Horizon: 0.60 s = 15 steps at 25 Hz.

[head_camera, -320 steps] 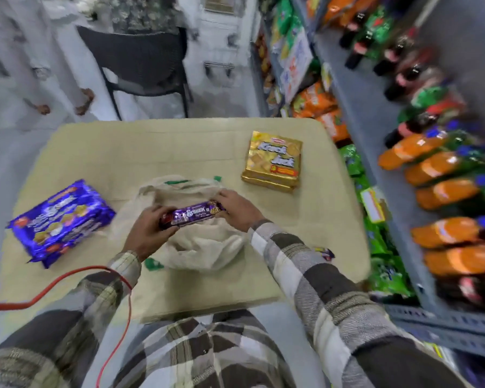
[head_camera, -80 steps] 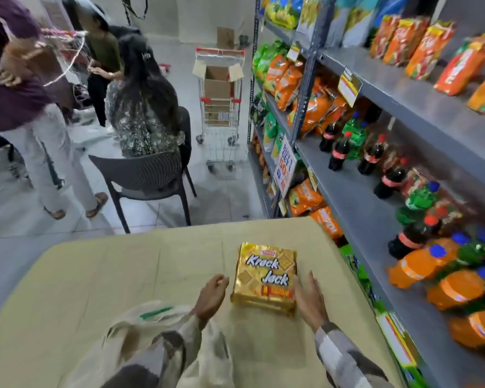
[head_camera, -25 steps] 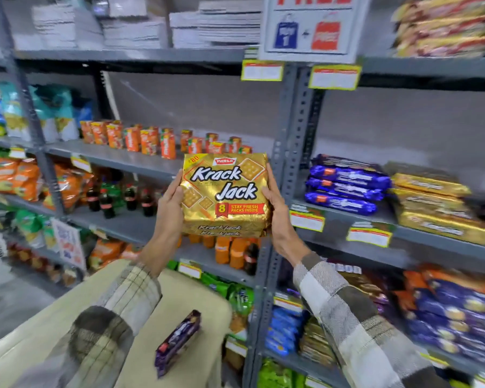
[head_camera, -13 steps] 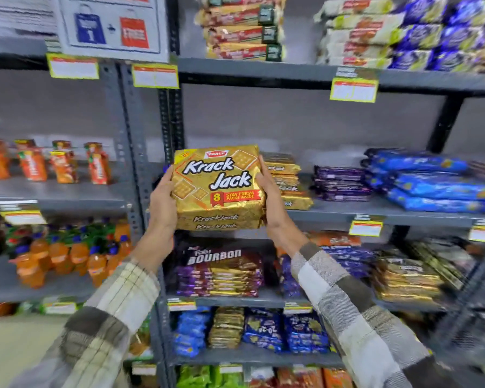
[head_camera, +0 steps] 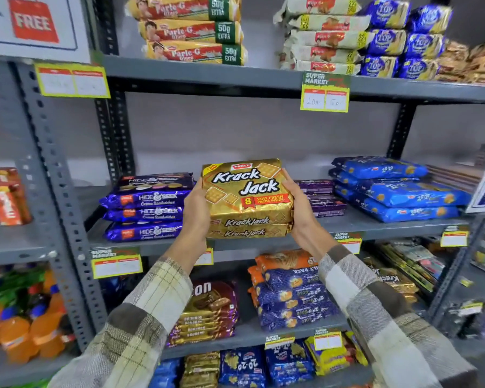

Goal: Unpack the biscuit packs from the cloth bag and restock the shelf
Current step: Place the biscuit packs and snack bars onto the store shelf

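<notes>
The fingers of the left hand (head_camera: 195, 211) and the right hand (head_camera: 297, 210) clasp the two short sides of the Krack Jack pack (head_camera: 247, 198), thumbs on its front edges. Half a second ago the pack hung in front of the upright post; now it is held further right, level with the middle shelf (head_camera: 347, 224) and in front of the gap between the Hide & Seek packs (head_camera: 146, 210) and a low stack of dark purple packs (head_camera: 321, 198). The pack is a blocky, glossy gold foil bundle with crinkled corners, front face tilted up. The Hide & Seek packs are shiny purple pillows, stacked flat. Plaid woven sleeves (head_camera: 151, 312) cover both forearms.
</notes>
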Each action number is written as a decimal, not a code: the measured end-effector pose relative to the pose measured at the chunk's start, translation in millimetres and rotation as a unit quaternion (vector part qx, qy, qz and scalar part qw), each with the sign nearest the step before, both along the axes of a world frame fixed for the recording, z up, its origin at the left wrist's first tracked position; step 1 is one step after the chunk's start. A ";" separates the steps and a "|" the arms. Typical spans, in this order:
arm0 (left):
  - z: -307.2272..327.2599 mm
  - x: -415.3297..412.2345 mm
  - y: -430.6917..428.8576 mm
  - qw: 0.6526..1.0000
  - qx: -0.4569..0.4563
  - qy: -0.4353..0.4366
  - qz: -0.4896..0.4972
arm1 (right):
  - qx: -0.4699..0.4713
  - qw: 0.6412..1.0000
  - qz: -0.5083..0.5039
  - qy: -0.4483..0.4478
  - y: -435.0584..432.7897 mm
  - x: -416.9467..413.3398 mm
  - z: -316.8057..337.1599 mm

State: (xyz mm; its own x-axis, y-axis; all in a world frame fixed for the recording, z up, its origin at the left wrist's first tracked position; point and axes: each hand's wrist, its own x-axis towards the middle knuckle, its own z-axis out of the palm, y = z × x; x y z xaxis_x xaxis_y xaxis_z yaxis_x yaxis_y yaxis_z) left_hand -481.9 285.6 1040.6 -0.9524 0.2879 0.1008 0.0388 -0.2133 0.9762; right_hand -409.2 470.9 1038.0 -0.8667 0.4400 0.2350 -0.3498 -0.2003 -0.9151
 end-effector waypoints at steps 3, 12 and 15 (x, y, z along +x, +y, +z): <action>-3.9 -20.7 18.6 1.000 -0.015 -0.008 0.015 | 0.003 1.000 -0.001 -0.028 17.4 -18.1 -2.7; 5.6 -57.7 52.0 0.995 -0.062 -0.045 0.070 | 0.000 0.991 0.002 -0.130 54.2 -70.4 -12.9; 6.7 -71.8 61.5 0.993 -0.039 -0.073 0.088 | 0.020 0.984 0.015 -0.178 62.9 -80.9 -11.1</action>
State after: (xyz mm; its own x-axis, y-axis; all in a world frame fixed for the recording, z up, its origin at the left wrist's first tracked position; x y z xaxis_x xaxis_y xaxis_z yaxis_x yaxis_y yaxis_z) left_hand -553.7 347.1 1047.3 -0.9913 0.1176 -0.0587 -0.0749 -0.1390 0.9874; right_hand -490.1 533.8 1026.9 -0.9096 0.4096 -0.0695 -0.0001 -0.1675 -0.9859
